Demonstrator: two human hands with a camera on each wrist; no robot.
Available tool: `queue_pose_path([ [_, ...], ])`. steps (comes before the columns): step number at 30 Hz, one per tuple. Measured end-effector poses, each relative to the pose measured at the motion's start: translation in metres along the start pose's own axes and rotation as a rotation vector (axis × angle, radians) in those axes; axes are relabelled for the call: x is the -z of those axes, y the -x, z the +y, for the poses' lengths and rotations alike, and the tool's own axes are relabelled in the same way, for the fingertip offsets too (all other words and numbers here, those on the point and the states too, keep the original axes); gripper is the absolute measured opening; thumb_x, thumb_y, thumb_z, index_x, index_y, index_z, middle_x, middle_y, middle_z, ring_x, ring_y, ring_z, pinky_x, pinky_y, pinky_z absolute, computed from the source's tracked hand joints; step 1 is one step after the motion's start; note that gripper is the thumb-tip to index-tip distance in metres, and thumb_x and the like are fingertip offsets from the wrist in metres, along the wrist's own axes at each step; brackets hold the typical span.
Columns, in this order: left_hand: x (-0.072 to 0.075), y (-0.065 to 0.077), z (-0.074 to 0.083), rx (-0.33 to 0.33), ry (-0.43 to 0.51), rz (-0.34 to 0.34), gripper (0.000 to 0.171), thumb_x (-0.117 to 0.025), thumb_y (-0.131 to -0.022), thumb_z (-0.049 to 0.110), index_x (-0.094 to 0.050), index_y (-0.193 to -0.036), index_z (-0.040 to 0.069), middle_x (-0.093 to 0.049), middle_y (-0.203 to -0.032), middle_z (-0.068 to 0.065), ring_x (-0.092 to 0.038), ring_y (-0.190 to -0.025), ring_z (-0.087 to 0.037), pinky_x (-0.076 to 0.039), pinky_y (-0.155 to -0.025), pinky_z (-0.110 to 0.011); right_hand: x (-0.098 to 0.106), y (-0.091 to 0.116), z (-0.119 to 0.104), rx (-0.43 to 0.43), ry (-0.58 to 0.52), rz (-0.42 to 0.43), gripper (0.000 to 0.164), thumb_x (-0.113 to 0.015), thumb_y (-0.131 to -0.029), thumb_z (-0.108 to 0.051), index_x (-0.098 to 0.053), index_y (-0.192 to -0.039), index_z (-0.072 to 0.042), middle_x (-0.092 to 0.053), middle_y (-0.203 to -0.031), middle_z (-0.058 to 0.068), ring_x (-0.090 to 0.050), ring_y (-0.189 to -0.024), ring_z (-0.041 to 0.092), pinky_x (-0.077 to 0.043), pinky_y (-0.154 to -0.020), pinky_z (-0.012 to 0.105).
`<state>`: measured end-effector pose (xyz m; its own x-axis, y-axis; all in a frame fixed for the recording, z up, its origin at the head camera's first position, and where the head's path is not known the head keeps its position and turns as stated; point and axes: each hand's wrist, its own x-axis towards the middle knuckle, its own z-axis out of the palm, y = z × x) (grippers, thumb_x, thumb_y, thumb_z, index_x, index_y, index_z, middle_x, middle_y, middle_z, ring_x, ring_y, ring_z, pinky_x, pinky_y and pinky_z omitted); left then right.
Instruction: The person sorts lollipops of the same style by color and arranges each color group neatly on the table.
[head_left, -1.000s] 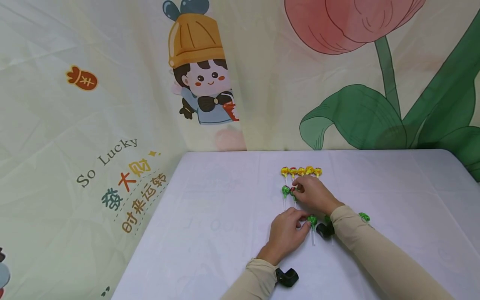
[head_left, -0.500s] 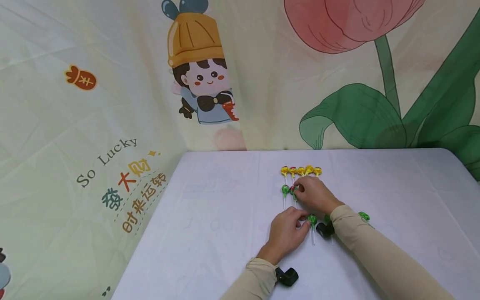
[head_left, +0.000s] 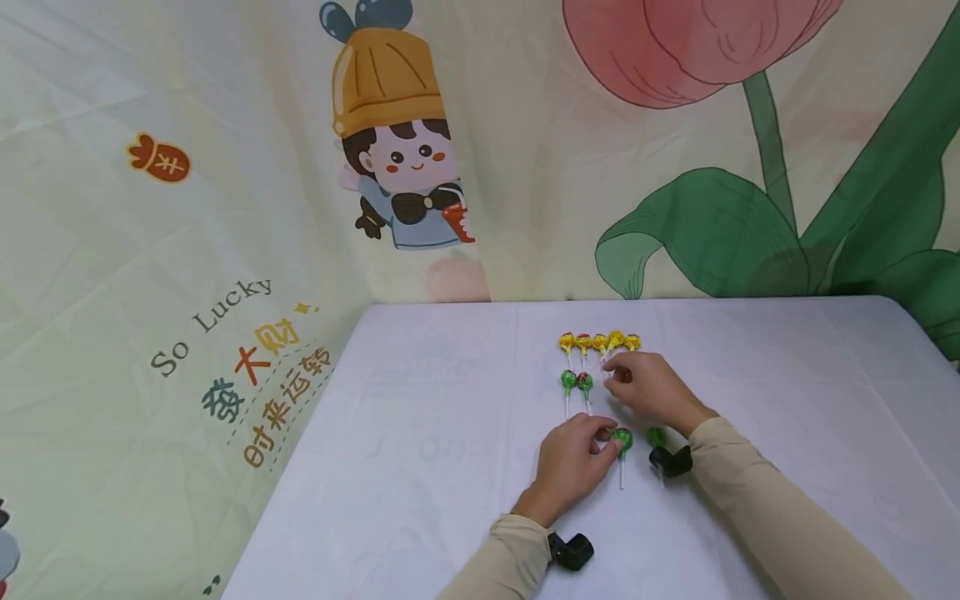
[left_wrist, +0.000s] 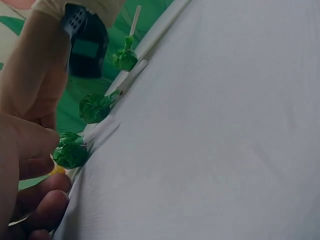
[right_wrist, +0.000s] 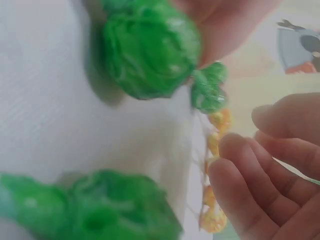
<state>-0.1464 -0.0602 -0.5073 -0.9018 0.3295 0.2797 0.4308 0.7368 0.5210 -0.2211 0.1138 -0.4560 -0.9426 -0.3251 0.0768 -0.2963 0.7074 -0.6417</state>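
My left hand (head_left: 573, 462) pinches the head of a green-wrapped lollipop (head_left: 622, 440) between thumb and fingers; its white stick points toward me. In the left wrist view, this lollipop (left_wrist: 71, 151) sits right at the fingertips. My right hand (head_left: 656, 387) hovers over the cloth with loosely bent fingers and nothing between them, as the right wrist view also shows (right_wrist: 280, 175). Left of it, two green lollipops lie side by side, one plain green (head_left: 568, 379) and one with a red top (head_left: 585, 381). Another green lollipop (head_left: 656, 436) lies beneath the right wrist.
Several yellow lollipops (head_left: 600, 342) form a row at the back of the white-covered table (head_left: 420, 392). A further green lollipop (left_wrist: 125, 59) shows in the left wrist view; the right forearm hides it from the head view. A printed curtain (head_left: 525, 167) hangs behind the table.
My right hand has let go of the red-topped green lollipop and drawn away to the right, leaving it beside the other green one. The left hand has stayed in place.
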Motion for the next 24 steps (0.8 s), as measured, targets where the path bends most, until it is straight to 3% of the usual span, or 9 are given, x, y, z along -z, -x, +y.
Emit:
queue_pose_path([
  [8,0.001,-0.004,0.0,0.017,0.024,-0.017,0.023,-0.076,-0.089,0.035,-0.075,-0.108,0.023,-0.062,-0.087,0.014,-0.048,-0.068,0.007,-0.038,-0.06,-0.013,0.013,0.021,0.009,-0.033,-0.119,0.056,0.03,-0.071,-0.094,-0.019,-0.07,-0.118,-0.003,-0.07,-0.097,0.003,-0.063,-0.091,0.022,-0.054,-0.081,0.041],
  [17,0.0,-0.005,0.002,0.027,0.016,-0.038,0.024,-0.076,-0.089,0.036,-0.075,-0.109,0.024,-0.061,-0.088,0.016,-0.046,-0.067,0.006,-0.037,-0.06,-0.012,0.03,0.048,0.018,-0.131,-0.193,0.131,0.035,-0.067,-0.098,-0.023,-0.065,-0.127,-0.003,-0.07,-0.106,0.008,-0.065,-0.093,0.024,-0.055,-0.076,0.036],
  [24,-0.003,-0.005,0.006,0.049,-0.03,-0.041,0.026,-0.077,-0.088,0.037,-0.075,-0.111,0.025,-0.061,-0.086,0.017,-0.045,-0.066,0.005,-0.036,-0.058,-0.014,0.036,0.067,0.028,-0.146,-0.206,0.215,0.037,-0.063,-0.1,-0.027,-0.065,-0.128,-0.004,-0.069,-0.104,0.009,-0.064,-0.089,0.023,-0.054,-0.071,0.032],
])
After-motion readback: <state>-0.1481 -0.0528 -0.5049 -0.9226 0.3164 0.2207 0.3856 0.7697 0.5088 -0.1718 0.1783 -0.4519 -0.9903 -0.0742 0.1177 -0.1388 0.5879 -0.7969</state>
